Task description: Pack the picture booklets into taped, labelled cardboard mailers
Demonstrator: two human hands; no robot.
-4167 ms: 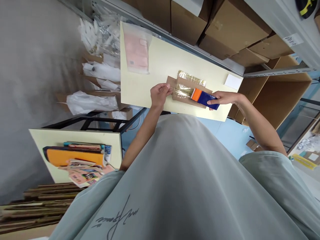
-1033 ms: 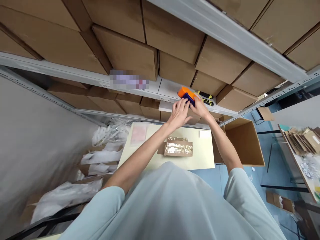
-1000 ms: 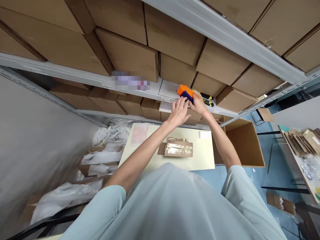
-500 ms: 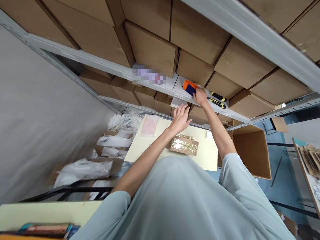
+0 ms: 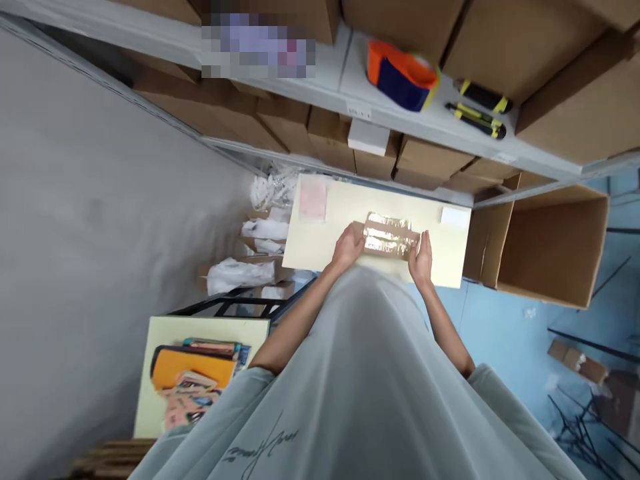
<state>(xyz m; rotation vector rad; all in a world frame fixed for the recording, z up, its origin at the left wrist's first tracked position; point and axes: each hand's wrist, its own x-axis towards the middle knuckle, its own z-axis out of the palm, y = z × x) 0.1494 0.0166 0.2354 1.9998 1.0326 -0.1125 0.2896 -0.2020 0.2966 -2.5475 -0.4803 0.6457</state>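
A small cardboard box (image 5: 388, 248) wrapped in shiny clear tape lies on the pale yellow tabletop (image 5: 345, 200) in front of me. My left hand (image 5: 349, 245) is closed around its left end. At the right end, my right hand (image 5: 421, 256) presses against the box with fingers held upright and the thumb at its near side. On the shelf above sits an orange and dark blue tape dispenser (image 5: 403, 77), with neither hand on it. Two black and yellow utility knives (image 5: 477, 120) lie to its right.
Packed cartons fill the grey metal shelf (image 5: 440, 127) beyond the table. A pink packet (image 5: 313, 199) lies at the tabletop's left, a white slip (image 5: 455, 217) at its right. A large open carton (image 5: 555, 247) stands to the right. A side table (image 5: 145, 393) holds an orange item and papers.
My right hand has let go of the tape dispenser on the shelf and come down to the box's right end. My left hand has lowered onto its left end. The view has tilted down.
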